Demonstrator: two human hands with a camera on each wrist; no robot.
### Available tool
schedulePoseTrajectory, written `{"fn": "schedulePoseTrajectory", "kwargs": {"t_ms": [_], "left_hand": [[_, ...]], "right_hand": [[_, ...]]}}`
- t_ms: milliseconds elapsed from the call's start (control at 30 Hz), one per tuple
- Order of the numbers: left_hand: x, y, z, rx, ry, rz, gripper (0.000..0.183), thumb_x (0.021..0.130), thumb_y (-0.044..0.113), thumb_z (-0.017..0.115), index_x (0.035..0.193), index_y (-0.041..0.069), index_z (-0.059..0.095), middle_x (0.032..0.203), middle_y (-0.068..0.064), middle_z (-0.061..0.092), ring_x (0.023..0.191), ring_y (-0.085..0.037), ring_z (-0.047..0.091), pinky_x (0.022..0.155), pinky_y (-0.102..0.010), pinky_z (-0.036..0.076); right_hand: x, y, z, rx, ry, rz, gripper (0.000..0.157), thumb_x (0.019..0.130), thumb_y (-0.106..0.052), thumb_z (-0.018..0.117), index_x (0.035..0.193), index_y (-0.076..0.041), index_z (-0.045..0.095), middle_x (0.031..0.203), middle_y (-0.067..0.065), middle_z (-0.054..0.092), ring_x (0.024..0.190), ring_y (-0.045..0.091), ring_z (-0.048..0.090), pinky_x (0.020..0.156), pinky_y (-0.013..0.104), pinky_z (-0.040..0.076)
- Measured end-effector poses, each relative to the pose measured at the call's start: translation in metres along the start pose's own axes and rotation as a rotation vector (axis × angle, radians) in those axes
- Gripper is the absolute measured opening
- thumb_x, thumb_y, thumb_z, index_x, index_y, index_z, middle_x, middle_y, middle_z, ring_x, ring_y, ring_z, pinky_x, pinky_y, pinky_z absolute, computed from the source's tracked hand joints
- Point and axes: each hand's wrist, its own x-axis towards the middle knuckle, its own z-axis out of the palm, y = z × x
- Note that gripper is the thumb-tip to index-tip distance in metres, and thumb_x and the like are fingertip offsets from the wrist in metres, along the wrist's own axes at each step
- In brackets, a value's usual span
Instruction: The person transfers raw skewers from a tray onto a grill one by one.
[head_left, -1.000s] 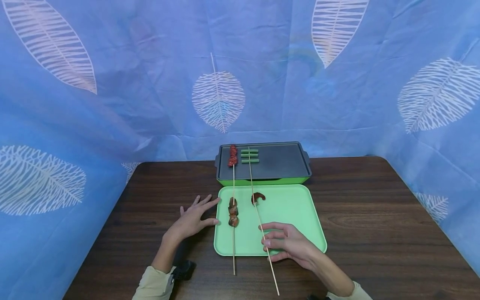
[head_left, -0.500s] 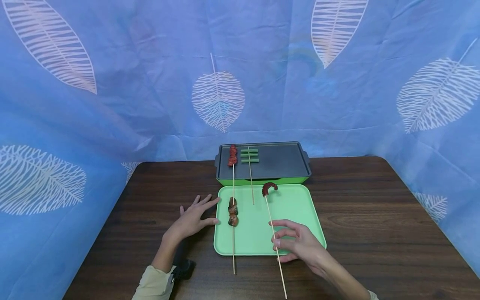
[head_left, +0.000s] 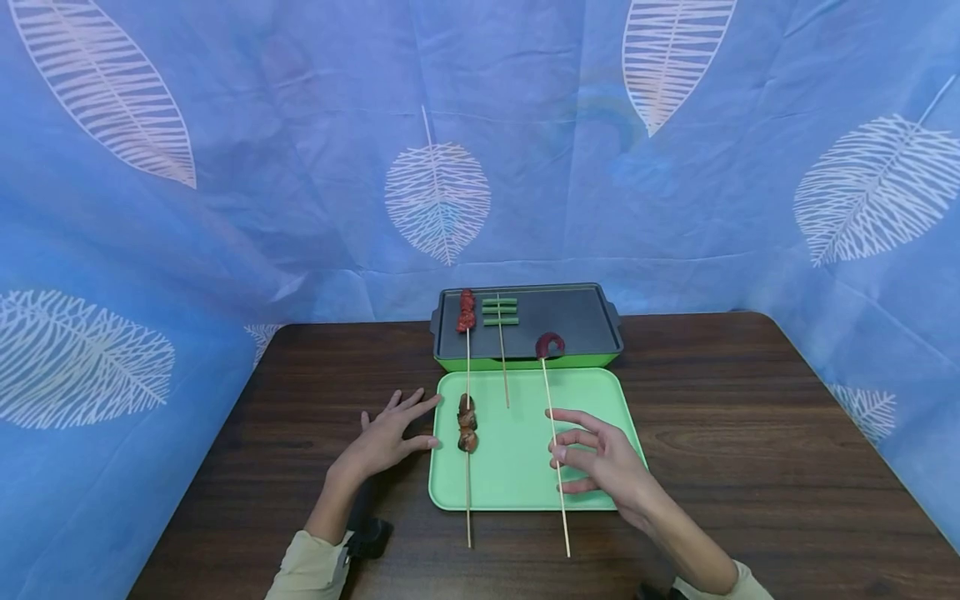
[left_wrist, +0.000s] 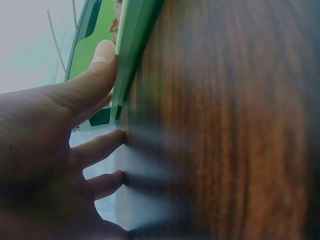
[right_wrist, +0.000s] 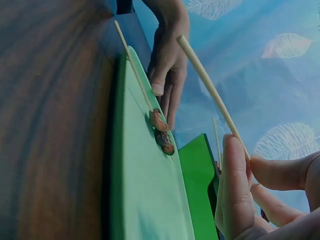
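My right hand (head_left: 603,458) pinches a thin wooden skewer (head_left: 555,429) between thumb and fingers, over the right part of the green tray (head_left: 510,483). At its far tip, a curled dark red piece like an octopus tentacle (head_left: 550,344) overlaps the front edge of the grill pan (head_left: 577,308). The right wrist view shows the stick's near end (right_wrist: 212,95) raised at a slant. Fingers spread, my left hand (head_left: 381,442) rests by the tray's left edge, its thumb at the rim in the left wrist view. A skewer of brown meat chunks (head_left: 467,429) lies on the tray.
On the dark pan, a red meat skewer (head_left: 466,310) and a skewer of green vegetable sticks (head_left: 500,311) lie side by side, their sticks reaching over the tray. Pan and tray stand on a brown wooden table (head_left: 720,433). A blue leaf-patterned cloth (head_left: 555,192) hangs behind.
My right hand has lifted the curled skewer from the tray, moved it right, then forward until its tip is over the pan's edge. My left hand has stayed still.
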Motion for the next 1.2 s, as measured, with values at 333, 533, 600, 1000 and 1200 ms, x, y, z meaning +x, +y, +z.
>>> {"fn": "schedulePoseTrajectory", "kwargs": {"t_ms": [333, 533, 600, 1000, 1200], "left_hand": [[0.001, -0.003, 0.002, -0.004, 0.000, -0.005, 0.074, 0.095, 0.044, 0.071, 0.160, 0.026, 0.041, 0.167, -0.015, 0.026, 0.154, -0.048, 0.007, 0.101, -0.088, -0.001], [0.001, -0.002, 0.002, 0.003, 0.004, -0.007, 0.074, 0.095, 0.044, 0.071, 0.160, 0.026, 0.041, 0.167, -0.014, 0.026, 0.154, -0.048, 0.007, 0.101, -0.088, 0.000], [0.001, -0.002, 0.002, 0.009, 0.009, -0.005, 0.074, 0.094, 0.044, 0.071, 0.160, 0.025, 0.042, 0.167, -0.015, 0.027, 0.154, -0.048, 0.008, 0.101, -0.088, 0.000], [0.000, -0.003, 0.001, 0.009, 0.000, -0.016, 0.074, 0.094, 0.042, 0.072, 0.160, 0.027, 0.041, 0.167, -0.014, 0.027, 0.154, -0.047, 0.009, 0.102, -0.087, 0.000], [0.001, -0.002, 0.000, 0.021, -0.001, -0.012, 0.074, 0.095, 0.043, 0.071, 0.160, 0.027, 0.040, 0.168, -0.013, 0.025, 0.154, -0.047, 0.008, 0.102, -0.087, 0.000]], "right_hand": [[0.023, -0.020, -0.010, -0.017, 0.028, -0.032, 0.058, 0.101, -0.011, 0.068, 0.155, -0.011, 0.045, 0.106, 0.016, 0.066, 0.092, 0.028, 0.070, 0.073, 0.052, 0.061], [0.044, -0.029, -0.014, -0.054, 0.087, -0.062, 0.052, 0.102, -0.007, 0.065, 0.150, -0.003, 0.049, 0.105, 0.010, 0.070, 0.088, 0.018, 0.072, 0.071, 0.049, 0.061], [0.051, -0.030, -0.014, -0.058, 0.110, -0.068, 0.048, 0.101, -0.007, 0.066, 0.147, 0.000, 0.053, 0.106, 0.011, 0.071, 0.087, 0.017, 0.073, 0.070, 0.047, 0.062], [0.092, -0.027, -0.012, 0.011, 0.196, -0.044, 0.042, 0.101, -0.009, 0.066, 0.140, 0.006, 0.057, 0.115, 0.020, 0.070, 0.088, 0.017, 0.073, 0.070, 0.038, 0.062], [0.105, -0.024, -0.010, 0.060, 0.210, -0.012, 0.041, 0.100, -0.009, 0.068, 0.137, 0.006, 0.060, 0.116, 0.021, 0.071, 0.085, 0.015, 0.073, 0.069, 0.035, 0.062]]}}
